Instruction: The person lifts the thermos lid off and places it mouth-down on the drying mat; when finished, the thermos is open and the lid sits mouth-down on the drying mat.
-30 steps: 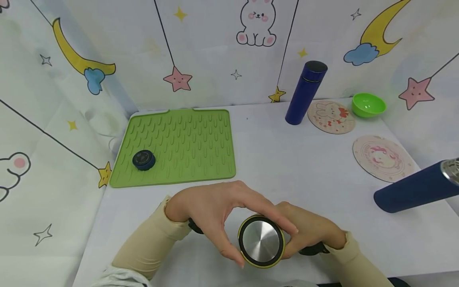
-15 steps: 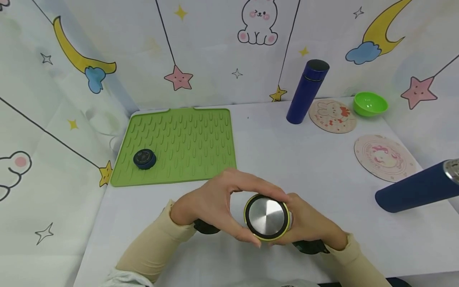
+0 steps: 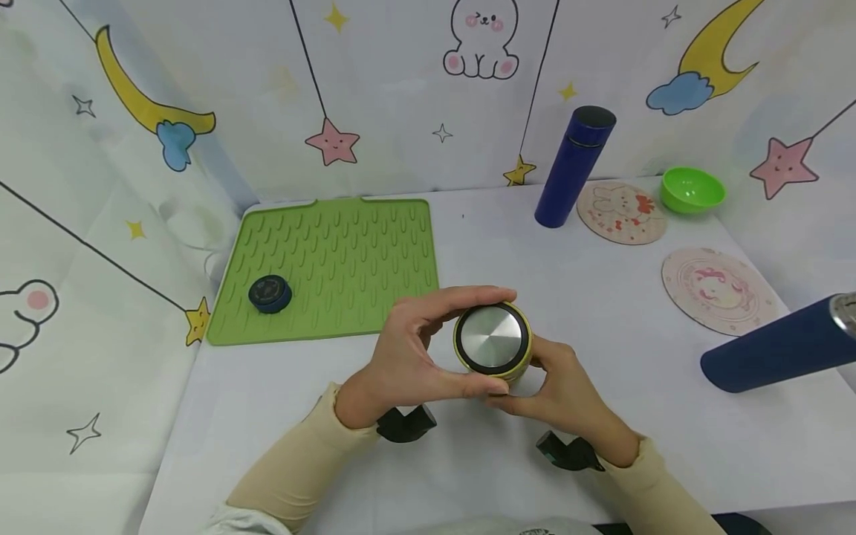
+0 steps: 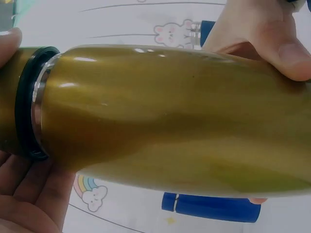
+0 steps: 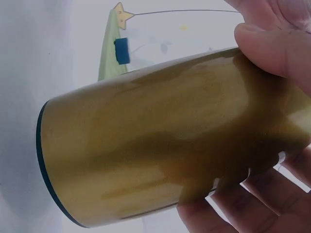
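Note:
A gold thermos (image 4: 160,116) stands nearly end-on to the head view, with its lid (image 3: 493,339) facing up. That lid has a brushed-steel disc inside a black ring. My left hand (image 3: 414,357) grips the lid, thumb on the near side and fingers on the far side. Lower down, my right hand (image 3: 568,390) holds the body; in the right wrist view its thumb (image 5: 272,48) lies on one side and its fingers (image 5: 248,204) curl under the other. A silver band (image 4: 41,92) shows between lid and body in the left wrist view.
A green ridged mat (image 3: 348,260) at the left bears a dark blue cap (image 3: 270,293). A blue thermos (image 3: 575,167) stands at the back. To the right are two round coasters (image 3: 622,213), a green bowl (image 3: 692,191) and a navy bottle (image 3: 776,349) with a steel neck.
Both hands and the gold thermos have moved away from the person, toward the back of the table. My left thumb and fingers, earlier spread around the lid, have closed onto it.

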The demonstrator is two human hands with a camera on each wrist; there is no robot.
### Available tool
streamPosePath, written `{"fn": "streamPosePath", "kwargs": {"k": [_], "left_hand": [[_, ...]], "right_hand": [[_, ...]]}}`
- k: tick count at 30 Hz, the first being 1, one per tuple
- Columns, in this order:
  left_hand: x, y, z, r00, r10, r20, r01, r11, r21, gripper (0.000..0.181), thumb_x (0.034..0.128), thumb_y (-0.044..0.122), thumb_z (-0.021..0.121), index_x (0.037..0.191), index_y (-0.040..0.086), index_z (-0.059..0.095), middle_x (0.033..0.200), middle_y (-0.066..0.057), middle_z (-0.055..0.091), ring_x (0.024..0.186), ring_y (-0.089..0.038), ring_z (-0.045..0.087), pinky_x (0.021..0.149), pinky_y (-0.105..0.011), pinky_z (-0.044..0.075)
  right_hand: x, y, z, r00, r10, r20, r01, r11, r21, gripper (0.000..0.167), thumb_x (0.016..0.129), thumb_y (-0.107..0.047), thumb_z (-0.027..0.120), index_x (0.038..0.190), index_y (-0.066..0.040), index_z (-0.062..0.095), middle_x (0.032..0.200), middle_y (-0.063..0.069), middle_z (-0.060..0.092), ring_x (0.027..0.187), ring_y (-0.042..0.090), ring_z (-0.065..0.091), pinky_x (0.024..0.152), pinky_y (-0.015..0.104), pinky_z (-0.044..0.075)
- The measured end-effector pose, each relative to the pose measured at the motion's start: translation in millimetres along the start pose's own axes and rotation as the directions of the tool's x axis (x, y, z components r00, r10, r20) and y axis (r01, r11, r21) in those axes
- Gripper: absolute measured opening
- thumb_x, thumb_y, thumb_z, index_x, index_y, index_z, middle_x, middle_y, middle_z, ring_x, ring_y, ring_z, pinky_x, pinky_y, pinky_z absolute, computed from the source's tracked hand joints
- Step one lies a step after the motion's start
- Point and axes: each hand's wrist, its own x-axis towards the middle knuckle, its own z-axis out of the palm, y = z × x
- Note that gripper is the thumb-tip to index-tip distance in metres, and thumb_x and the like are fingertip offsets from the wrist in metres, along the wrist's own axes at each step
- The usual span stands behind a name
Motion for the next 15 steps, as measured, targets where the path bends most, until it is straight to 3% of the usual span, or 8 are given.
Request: {"fn": "streamPosePath", "kwargs": {"k": [15], "left_hand": [[-0.2,4.0,-1.3,0.998,-0.024,-0.053,0.023,1.000,-0.020,0.081,0.0589,-0.012,0.094,0.133,-0.012,0.061,0.132,-0.030,0.067,0.121,-0.019,0.069,0.103,-0.045,0.059]], "right_hand": [[-2.0,5.0,2.3,0.999,0.046,0.015,-0.047,0.998,0.045,0.069,0.068,-0.010,0.098,0.129,-0.017,0.067,0.123,-0.004,0.073,0.115,0.003,0.068,0.090,0.026,0.062]]}}
